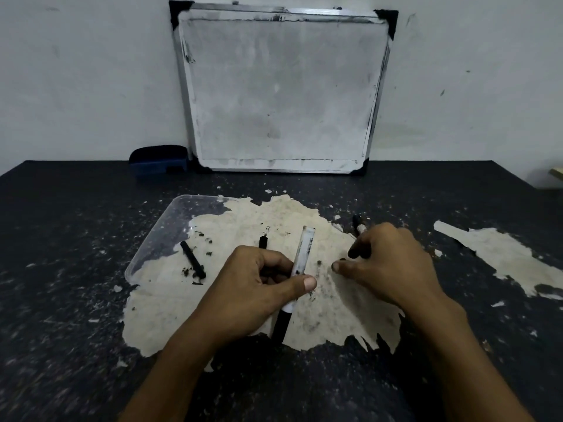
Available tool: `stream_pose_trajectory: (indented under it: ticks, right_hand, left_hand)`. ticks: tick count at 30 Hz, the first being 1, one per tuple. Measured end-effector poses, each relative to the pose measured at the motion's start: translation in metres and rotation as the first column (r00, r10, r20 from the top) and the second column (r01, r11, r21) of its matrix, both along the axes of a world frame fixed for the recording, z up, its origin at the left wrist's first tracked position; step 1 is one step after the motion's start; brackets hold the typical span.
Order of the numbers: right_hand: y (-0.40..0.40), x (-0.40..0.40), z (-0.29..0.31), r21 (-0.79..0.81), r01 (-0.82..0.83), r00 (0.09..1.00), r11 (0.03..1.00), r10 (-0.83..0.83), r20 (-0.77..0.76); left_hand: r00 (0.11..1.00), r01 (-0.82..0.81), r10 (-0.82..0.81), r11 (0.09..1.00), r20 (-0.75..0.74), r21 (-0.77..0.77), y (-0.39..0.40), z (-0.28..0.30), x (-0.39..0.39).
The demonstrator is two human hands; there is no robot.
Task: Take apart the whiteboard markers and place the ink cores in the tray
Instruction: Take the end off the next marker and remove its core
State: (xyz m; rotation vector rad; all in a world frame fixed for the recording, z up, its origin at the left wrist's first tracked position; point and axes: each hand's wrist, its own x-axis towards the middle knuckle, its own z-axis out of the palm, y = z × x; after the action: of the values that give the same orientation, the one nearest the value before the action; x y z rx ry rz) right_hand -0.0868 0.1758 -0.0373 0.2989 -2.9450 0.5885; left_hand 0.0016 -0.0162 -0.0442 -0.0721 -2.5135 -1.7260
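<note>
Left hand (259, 284) pinches a marker barrel (301, 254); right hand (387, 263) grips another marker (361, 229); ink core (192, 259) lies left of both.

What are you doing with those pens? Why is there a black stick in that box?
A person is taking whiteboard markers apart. The left hand grips a marker barrel, open at its far end, with its black cap pointing toward the person. The right hand rests on a second marker on the table. One black ink core already lies in the clear plastic tray. A whiteboard leans on the wall behind.
</note>
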Motion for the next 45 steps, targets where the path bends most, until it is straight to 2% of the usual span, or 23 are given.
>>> stream_pose_trajectory:
  ticks: [3,5,6,8,9,11,13,14,17,20,24,30,33,39,45]
  right_hand:
    - [-0.005,0.0,-0.004,0.036,-0.014,0.999,0.999,0.012,0.05]
    - [-0.005,-0.001,-0.005,-0.003,-0.034,0.998,0.999,0.034,0.045]
    - [-0.004,-0.002,-0.005,-0.063,-0.045,0.999,0.997,0.046,0.025]
    - [-0.002,-0.002,0.0,-0.293,-0.072,0.997,0.953,0.066,-0.03]
    - [0.0,-0.001,0.004,-0.439,-0.096,0.995,0.894,0.084,-0.048]
    - [0.002,0.002,0.011,-0.699,-0.157,0.985,0.698,0.161,-0.06]
    - [0.005,0.003,0.015,-0.832,-0.189,0.969,0.522,0.238,-0.071]
    - [0.006,0.003,0.016,-0.863,-0.194,0.96,0.467,0.271,-0.069]
    - [0.007,0.001,0.017,-0.908,-0.19,0.935,0.375,0.351,-0.051]
    - [0.005,0.002,0.016,-0.918,-0.214,0.912,0.332,0.406,-0.066]
    - [0.002,0.003,0.015,-0.921,-0.217,0.914,0.323,0.399,-0.076]
    - [0.0,0.006,0.015,-0.897,-0.209,0.905,0.389,0.424,-0.026]
    - [-0.002,0.007,0.015,-0.899,-0.204,0.895,0.388,0.446,-0.011]
    - [-0.007,0.008,0.013,-0.923,-0.168,0.872,0.347,0.488,0.024]
    - [-0.016,0.01,0.011,-0.97,-0.079,0.888,0.228,0.459,0.035]
  left_hand:
    - [1.0,0.009,-0.009,1.0,0.0,0.002,0.001,-0.001,0.0]
    - [1.0,0.022,-0.022,1.0,0.004,0.015,0.002,-0.001,0.0]
    - [0.999,0.032,-0.032,0.999,0.011,0.026,0.002,-0.001,0.0]
    - [0.998,0.047,-0.048,0.998,0.034,0.031,0.003,-0.002,-0.001]
    - [0.998,0.049,-0.05,0.998,0.044,0.026,0.002,-0.003,-0.001]
    - [0.997,0.052,-0.053,0.999,0.056,0.011,0.002,-0.004,-0.001]
    - [0.996,0.063,-0.063,0.998,0.058,-0.008,0.001,-0.005,-0.002]
    - [0.996,0.069,-0.068,0.997,0.056,-0.017,0.001,-0.006,-0.002]
    - [0.996,0.08,-0.079,0.997,0.05,-0.023,0.001,-0.008,-0.003]
    - [0.995,0.086,-0.085,0.996,0.056,-0.015,0.002,-0.009,-0.003]
    - [0.995,0.084,-0.083,0.996,0.048,-0.022,0.001,-0.01,-0.004]
    - [0.995,0.079,-0.079,0.997,0.056,-0.005,0.002,-0.009,-0.004]
    - [0.996,0.07,-0.069,0.997,0.058,-0.018,0.003,-0.009,-0.005]
    - [0.999,0.036,-0.037,0.999,0.012,0.024,0.003,-0.008,-0.004]
    - [0.999,0.044,-0.044,0.998,-0.009,0.044,0.004,-0.007,-0.004]
